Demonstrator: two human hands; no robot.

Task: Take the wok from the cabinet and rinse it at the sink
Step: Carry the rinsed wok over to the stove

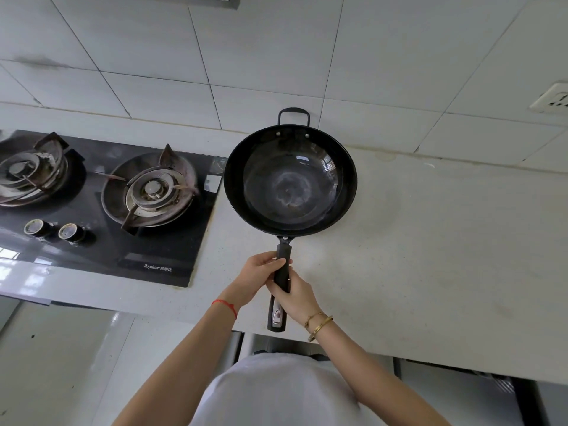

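A black wok with a small loop handle at its far side is held level over the pale countertop, bowl up, with a whitish mark in its bottom. Its long black handle points toward me. My left hand grips the handle from the left, near the bowl end. My right hand wraps the handle just behind it. No sink or cabinet interior is in view.
A black glass gas hob with two burners and two knobs lies to the left of the wok. The tiled wall rises behind the counter, with a socket at the far right. Cabinet fronts run below the counter edge.
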